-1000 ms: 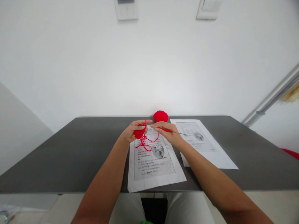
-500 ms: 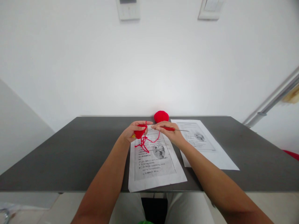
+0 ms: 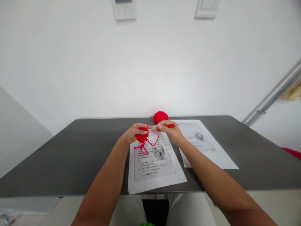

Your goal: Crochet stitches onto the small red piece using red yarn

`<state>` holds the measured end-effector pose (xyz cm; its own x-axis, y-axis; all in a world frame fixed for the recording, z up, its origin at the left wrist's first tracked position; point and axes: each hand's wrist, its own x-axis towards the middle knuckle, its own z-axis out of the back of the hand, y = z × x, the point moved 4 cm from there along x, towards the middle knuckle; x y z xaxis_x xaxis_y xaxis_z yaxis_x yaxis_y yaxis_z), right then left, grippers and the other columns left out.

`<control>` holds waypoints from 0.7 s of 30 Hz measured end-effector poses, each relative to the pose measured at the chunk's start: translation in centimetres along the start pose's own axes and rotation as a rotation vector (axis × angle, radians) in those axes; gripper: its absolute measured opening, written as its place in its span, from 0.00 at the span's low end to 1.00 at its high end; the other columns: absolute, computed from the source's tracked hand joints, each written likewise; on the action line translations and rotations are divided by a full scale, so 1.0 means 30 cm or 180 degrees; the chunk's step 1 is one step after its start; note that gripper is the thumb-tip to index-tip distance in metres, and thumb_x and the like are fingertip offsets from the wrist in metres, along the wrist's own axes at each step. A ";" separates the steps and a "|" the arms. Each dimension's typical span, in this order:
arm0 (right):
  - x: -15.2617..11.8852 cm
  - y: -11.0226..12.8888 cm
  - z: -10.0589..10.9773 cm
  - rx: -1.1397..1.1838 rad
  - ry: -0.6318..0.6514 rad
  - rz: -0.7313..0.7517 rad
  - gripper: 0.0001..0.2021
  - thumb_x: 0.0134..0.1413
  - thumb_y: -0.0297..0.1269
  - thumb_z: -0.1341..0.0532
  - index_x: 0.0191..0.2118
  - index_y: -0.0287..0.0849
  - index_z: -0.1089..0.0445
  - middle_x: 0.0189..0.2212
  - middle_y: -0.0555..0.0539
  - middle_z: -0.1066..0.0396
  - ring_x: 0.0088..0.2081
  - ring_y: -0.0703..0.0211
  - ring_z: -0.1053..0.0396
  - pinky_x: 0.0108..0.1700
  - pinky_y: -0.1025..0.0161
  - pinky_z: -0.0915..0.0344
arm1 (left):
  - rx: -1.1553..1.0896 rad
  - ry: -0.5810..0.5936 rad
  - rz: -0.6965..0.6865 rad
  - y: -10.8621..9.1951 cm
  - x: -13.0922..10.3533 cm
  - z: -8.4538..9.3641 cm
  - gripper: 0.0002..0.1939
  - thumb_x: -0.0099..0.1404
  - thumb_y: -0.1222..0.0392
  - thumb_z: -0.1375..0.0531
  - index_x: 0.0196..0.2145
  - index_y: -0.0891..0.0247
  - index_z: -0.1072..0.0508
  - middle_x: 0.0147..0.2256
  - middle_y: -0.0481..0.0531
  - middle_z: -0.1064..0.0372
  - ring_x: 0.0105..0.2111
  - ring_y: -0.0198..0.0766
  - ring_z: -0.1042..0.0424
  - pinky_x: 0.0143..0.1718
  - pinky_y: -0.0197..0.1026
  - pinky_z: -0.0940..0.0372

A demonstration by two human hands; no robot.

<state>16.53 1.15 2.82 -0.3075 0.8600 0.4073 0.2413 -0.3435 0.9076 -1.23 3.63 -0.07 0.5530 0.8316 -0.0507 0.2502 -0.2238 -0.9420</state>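
My left hand (image 3: 132, 133) is closed on a small red crochet piece (image 3: 142, 137), with a strand of yarn looped over its outstretched index finger. A bit of yellow shows at the piece's left edge. In my right hand (image 3: 172, 131) is a crochet hook (image 3: 170, 125) with a red handle, pinched like a pen, its thin shaft pointing right behind the hand. The two hands' fingertips almost meet; whether they touch I cannot tell. Loose red yarn (image 3: 144, 150) dangles below the piece, and one strand curves up toward the right hand. Behind the hands sits a red yarn ball (image 3: 161, 117).
Beneath the hands lies a printed sheet (image 3: 155, 175) reaching the front edge of the dark table (image 3: 58, 163). A second printed sheet (image 3: 218, 160) lies to the right. A white wall (image 3: 150, 62) stands directly behind the table.
The crochet hook has tilted, so its thin shaft now points up and to the right. My left hand still holds the crochet piece. The whole view has shifted slightly.
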 end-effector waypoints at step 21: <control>-0.037 0.023 -0.042 -0.2414 0.0305 0.2121 0.08 0.61 0.31 0.40 0.42 0.46 0.25 0.41 0.44 0.21 0.46 0.54 0.26 0.50 0.54 0.29 | 0.0041 -0.0238 -0.0010 0.007 0.017 -0.047 0.19 0.41 0.62 0.26 0.34 0.70 0.21 0.28 0.54 0.23 0.26 0.35 0.27 0.33 0.36 0.37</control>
<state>15.87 -0.53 3.13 -0.4041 0.3833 0.8305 -0.2471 -0.9200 0.3043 0.22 3.29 0.17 0.4911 0.8682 -0.0719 0.2413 -0.2148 -0.9464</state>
